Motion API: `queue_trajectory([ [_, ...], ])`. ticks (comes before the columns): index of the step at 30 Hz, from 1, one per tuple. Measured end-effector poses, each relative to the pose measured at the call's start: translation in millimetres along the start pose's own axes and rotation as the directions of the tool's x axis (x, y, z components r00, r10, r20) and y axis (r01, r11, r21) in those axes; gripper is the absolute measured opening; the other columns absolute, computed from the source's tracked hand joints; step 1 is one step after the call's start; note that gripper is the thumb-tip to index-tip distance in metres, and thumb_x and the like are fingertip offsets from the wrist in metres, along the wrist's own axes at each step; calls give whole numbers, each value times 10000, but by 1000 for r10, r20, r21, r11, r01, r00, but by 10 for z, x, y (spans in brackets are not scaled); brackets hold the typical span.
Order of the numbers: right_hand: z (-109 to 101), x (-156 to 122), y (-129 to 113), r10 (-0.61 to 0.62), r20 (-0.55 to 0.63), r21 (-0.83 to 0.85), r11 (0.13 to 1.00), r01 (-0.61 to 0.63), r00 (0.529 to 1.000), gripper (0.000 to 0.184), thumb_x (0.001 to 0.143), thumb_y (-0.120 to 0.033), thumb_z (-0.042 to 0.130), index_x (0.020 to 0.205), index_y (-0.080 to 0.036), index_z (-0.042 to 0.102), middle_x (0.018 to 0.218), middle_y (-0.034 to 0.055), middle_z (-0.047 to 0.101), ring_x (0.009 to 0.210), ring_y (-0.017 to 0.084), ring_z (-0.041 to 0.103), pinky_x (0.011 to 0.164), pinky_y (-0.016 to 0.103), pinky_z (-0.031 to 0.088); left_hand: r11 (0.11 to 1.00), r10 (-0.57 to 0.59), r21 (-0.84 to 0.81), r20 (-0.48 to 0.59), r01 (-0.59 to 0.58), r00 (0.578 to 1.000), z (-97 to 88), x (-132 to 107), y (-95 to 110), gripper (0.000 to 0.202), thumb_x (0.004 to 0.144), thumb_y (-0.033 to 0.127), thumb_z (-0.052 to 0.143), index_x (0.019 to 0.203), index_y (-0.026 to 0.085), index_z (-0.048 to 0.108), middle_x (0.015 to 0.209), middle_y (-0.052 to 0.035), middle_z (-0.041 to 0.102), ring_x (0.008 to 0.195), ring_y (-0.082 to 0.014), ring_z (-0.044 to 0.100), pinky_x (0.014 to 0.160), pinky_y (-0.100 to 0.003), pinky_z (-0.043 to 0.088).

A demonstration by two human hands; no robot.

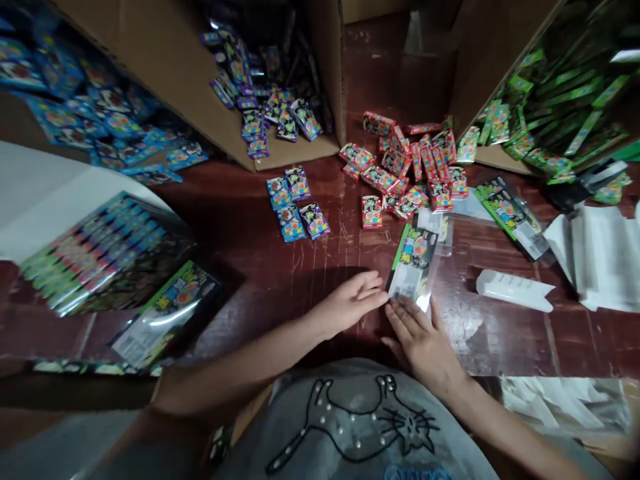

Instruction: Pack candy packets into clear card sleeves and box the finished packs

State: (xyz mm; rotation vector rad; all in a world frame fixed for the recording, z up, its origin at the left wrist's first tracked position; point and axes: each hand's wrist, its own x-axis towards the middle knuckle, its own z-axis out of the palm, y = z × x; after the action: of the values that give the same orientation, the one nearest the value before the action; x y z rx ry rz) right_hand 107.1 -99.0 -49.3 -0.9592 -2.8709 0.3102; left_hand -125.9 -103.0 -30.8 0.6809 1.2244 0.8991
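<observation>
Dark red worktop (280,280), seen from above. Left hand (350,301) open, flat, fingertips touching lower left edge of clear packet with green header (414,265). Right hand (420,337) open, fingers spread, fingertips pressing packet's bottom edge. Packet lies flat at centre, just beyond both hands. Red small packs (400,170) heaped beyond it; four blue and purple packs (296,203) to left. Cardboard boxes (320,73) along far edge.

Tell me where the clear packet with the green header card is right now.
In the head view, the clear packet lies on the red table just right of centre, its near end under the fingertips of both hands, left hand and right hand.
</observation>
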Motion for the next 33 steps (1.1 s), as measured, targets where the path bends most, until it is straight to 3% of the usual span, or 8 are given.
queue_trajectory([
  [5,155,-245,164,-294,13,208,936,285,956,419,1075,-221,550,1490,-191,599,1572,70,608,1508,254,521,1269,565,427,971,-76,221,-95,95,993,303,405,140,808,830,289,843,1528,87,489,1360,-233,709,1169,-290,732,1039,-436,571],
  [8,158,-280,249,-446,12,323,849,419,895,383,1090,-219,513,1457,-188,619,1547,53,637,1482,222,547,1260,507,463,812,-16,584,29,-5,999,364,435,201,481,838,313,814,1259,109,699,1053,-125,793,938,-267,749,901,-401,588],
  [11,12,-201,310,-441,-126,389,802,453,889,414,1074,-201,543,1485,-206,590,1475,71,686,1425,200,588,1215,420,517,666,142,709,184,-231,973,385,305,209,217,944,261,651,1099,153,756,1097,-121,786,1013,-270,735,949,-393,557],
  [16,-362,215,397,-55,-401,283,942,181,915,715,982,-199,705,1633,-197,408,1453,209,618,1360,321,609,1091,527,581,665,208,662,283,-347,936,271,-30,146,238,996,241,549,1133,170,730,975,-58,773,864,-198,712,814,-296,530],
  [22,-570,684,180,-174,-414,168,950,262,894,351,996,-250,700,1329,-163,631,1162,161,735,1080,299,708,910,469,625,733,216,639,109,-235,970,40,-336,82,201,987,269,572,1030,145,724,831,-16,712,710,-139,600,695,-252,459],
  [26,-789,915,75,-358,-178,302,867,397,916,146,1038,-320,642,998,-187,686,928,76,753,841,217,736,757,360,623,853,211,465,104,-235,972,-158,-551,22,191,970,280,621,1058,150,731,904,-30,741,799,-154,654,751,-269,490],
  [31,-1080,1272,73,-662,110,567,654,501,741,212,1064,-287,568,1083,-244,775,1299,81,766,1186,222,745,1011,390,620,990,126,47,173,-136,977,-369,-770,-128,451,727,283,903,1116,149,719,1074,-88,788,937,-193,730,862,-333,569],
  [33,-1053,1390,22,-592,65,593,670,446,803,195,1044,-337,606,1046,-257,784,1392,89,726,1300,258,692,1112,460,568,990,139,-41,49,-137,989,-447,-803,-162,402,750,326,895,1072,142,740,1055,-95,800,906,-188,742,857,-345,582],
])
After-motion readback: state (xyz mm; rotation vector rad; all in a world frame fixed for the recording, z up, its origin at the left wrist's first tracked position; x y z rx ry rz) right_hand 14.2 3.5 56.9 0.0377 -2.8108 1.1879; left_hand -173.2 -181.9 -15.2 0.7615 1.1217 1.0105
